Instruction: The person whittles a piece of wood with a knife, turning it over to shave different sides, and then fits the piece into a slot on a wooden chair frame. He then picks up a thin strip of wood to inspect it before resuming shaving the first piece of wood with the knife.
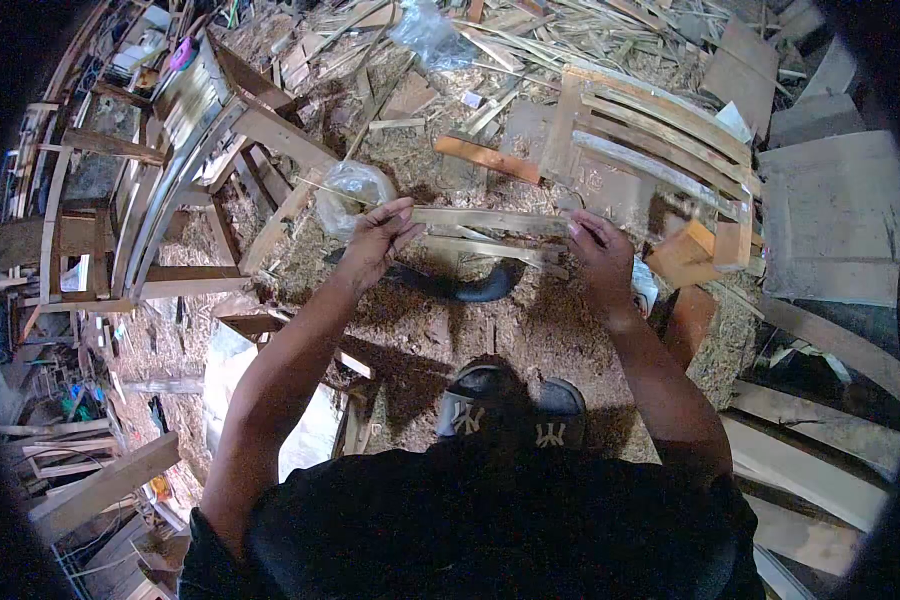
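A thin wooden strip [490,218] spans the gap between my two hands above the floor. My left hand [382,238] has its fingers pinched at the strip's left end. At the other end, my right hand [602,248] is closed, thumb and fingers together. A second pale slat [495,252] shows just below the strip. Under that is a dark curved piece [460,285] lying on the sawdust. A clear plastic bag [352,195] lies right beside my left hand.
Sawdust and scraps cover the floor around my sandals [480,400]. To the left stands a wooden frame [185,130]; a slatted wooden panel [660,140] lies at upper right. An orange-brown board [487,158] is ahead, and grey panels [830,215] are at far right.
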`<state>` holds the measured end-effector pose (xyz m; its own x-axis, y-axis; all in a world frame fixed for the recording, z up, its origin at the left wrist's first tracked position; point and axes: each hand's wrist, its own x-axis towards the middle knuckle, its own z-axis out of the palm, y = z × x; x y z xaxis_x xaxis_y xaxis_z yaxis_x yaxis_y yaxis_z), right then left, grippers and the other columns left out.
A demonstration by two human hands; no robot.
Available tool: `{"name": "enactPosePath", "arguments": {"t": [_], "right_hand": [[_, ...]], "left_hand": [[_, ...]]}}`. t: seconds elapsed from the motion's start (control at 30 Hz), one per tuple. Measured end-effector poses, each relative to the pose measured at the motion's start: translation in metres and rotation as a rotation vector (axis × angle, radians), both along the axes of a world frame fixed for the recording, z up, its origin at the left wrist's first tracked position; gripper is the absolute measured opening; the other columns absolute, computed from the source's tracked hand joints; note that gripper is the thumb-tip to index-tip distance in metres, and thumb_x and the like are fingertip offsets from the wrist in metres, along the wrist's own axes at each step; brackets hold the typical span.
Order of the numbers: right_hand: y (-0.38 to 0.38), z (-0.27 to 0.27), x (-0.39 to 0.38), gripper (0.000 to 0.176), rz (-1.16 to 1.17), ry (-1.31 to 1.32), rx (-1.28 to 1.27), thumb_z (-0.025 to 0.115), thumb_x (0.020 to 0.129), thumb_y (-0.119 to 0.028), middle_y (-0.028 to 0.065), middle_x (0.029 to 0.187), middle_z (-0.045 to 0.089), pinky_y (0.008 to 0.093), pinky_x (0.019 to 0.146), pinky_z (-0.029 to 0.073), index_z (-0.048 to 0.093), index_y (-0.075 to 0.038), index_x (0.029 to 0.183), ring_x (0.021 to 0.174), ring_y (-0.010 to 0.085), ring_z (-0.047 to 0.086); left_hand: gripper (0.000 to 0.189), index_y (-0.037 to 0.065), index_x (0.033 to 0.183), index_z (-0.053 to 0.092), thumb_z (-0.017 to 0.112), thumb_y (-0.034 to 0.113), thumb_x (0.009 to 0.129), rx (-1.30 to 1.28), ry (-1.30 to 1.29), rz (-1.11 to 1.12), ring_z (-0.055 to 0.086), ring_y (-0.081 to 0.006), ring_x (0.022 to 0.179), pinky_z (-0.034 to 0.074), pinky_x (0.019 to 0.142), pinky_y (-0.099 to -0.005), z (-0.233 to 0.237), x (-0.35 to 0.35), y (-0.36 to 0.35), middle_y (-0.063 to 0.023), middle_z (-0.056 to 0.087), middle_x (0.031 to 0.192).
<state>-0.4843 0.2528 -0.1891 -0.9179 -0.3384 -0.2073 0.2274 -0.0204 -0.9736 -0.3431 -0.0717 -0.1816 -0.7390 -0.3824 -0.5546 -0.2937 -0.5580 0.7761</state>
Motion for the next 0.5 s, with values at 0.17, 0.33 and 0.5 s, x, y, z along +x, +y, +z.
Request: {"name": "enactPosePath", "arguments": {"t": [0.17, 0.33, 0.5], "right_hand": [[0.003, 0.004, -0.002, 0.03, 0.039, -0.052, -0.051, 0.062, 0.099, -0.01, 0.0133, 0.116, 0.067, 0.0298, 0.089, 0.056, 0.061, 0.008, 0.122, 0.104, 0.0182, 0.065], [0.001, 0.002, -0.003, 0.025, -0.022, -0.057, -0.114, 0.065, 0.098, -0.01, 0.0135, 0.111, 0.069, 0.0315, 0.086, 0.06, 0.065, 0.008, 0.116, 0.098, 0.0193, 0.068], [0.004, 0.014, -0.003, 0.021, -0.007, 0.014, -0.033, 0.067, 0.097, -0.01, 0.0135, 0.107, 0.069, 0.0322, 0.082, 0.062, 0.069, 0.007, 0.109, 0.093, 0.0202, 0.069]], "left_hand": [[0.031, -0.003, 0.13, 0.058, 0.06, 0.007, 0.1, 0.0, 0.02, -0.017, 0.066, -0.0244, 0.111, 0.058, 0.102, -0.0347, 0.001, 0.001, 0.001, -0.0118, 0.062, 0.127], [0.031, -0.003, 0.13, 0.058, 0.06, 0.007, 0.101, 0.022, 0.031, -0.032, 0.066, -0.0243, 0.112, 0.058, 0.102, -0.035, -0.005, 0.002, -0.003, -0.0122, 0.062, 0.126], [0.03, -0.003, 0.128, 0.059, 0.061, 0.009, 0.1, -0.004, -0.006, -0.007, 0.066, -0.0254, 0.11, 0.059, 0.1, -0.0349, 0.002, 0.002, 0.003, -0.0129, 0.062, 0.126]]}}
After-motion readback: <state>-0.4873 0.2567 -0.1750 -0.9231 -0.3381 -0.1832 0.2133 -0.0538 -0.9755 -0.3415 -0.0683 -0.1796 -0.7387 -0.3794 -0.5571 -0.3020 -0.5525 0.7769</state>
